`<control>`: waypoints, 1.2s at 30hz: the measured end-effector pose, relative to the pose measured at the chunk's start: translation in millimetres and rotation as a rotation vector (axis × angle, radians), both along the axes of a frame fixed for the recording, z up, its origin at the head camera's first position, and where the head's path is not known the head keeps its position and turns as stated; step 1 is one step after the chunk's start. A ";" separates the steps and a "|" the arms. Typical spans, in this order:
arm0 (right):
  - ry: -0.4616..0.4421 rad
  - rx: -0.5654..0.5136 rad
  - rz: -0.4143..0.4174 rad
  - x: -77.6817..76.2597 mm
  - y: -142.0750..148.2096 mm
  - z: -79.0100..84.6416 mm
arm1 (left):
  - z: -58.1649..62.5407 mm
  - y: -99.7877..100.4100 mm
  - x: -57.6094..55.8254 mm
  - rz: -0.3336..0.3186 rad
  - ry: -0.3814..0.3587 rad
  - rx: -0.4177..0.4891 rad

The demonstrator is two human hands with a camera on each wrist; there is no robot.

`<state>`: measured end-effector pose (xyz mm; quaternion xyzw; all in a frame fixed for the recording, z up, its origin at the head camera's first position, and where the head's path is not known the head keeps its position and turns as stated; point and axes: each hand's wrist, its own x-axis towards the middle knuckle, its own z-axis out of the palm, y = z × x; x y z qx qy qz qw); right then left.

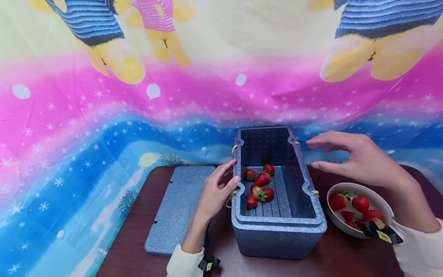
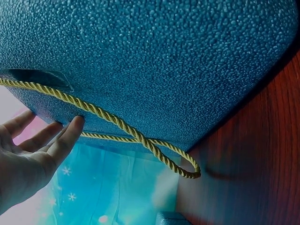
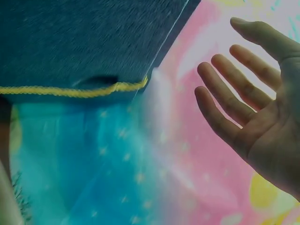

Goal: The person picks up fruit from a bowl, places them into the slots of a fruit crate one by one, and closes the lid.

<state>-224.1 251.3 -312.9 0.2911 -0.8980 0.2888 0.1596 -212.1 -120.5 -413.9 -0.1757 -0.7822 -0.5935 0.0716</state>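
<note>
A grey foam box (image 1: 278,242) stands uncovered on the table, with several strawberries (image 1: 262,179) lying on its floor toward the left. My left hand (image 1: 214,192) rests its fingertips on the box's left rim and side. In the left wrist view a gold twisted rope (image 2: 112,118) hangs along that side, close to the fingers (image 2: 68,136). Off the box's right rim, my right hand (image 1: 356,161) hovers with nothing in it, fingers extended and spread from the thumb. Below that hand sits a white bowl (image 1: 332,215) holding several more strawberries (image 1: 361,204).
A flat grey foam lid (image 1: 178,207) lies on the dark wooden table (image 1: 135,234), left of the box. Behind the table hangs a colourful printed curtain (image 1: 207,84). Gold rope on the box's right side (image 3: 61,91) shows in the right wrist view.
</note>
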 end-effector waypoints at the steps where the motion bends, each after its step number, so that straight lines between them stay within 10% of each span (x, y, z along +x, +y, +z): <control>1: -0.012 -0.006 -0.025 2.3 5.7 -4.9 | 0.1 0.2 -0.1 -0.001 -0.002 0.001; 18: -0.118 0.059 -0.158 11.7 72.9 -82.3 | -0.2 1.1 -1.1 0.003 -0.009 0.003; 36: -0.354 0.087 0.000 19.7 115.8 -146.0 | -0.5 1.3 -0.6 -0.004 -0.003 0.009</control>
